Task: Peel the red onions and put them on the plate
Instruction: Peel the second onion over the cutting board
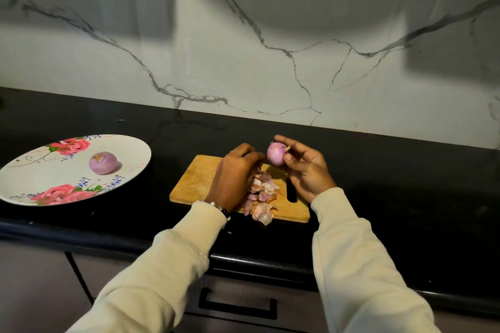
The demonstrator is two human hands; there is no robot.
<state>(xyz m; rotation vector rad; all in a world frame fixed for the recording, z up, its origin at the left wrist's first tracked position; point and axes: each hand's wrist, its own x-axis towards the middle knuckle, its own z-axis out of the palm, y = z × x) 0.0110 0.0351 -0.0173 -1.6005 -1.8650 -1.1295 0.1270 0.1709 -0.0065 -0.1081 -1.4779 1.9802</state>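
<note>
While the right hand point(305, 167) grips a peeled red onion point(276, 153) in its curled fingers above the wooden cutting board point(194, 181), the left hand point(235, 173) hovers just left of it, fingers curled, holding nothing I can make out. Onion skins point(261, 197) lie below the grip. Far left, another peeled onion point(103, 162) sits on the floral plate point(32, 170).

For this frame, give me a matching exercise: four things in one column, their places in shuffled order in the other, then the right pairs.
Things:
1. peeled onion
2. held onion
3. onion skins
4. bead bracelet

Places:
A. on the cutting board
B. at the left wrist
C. on the floral plate
D. in the right hand, above the board

Pairs: 1-C, 2-D, 3-A, 4-B
</note>
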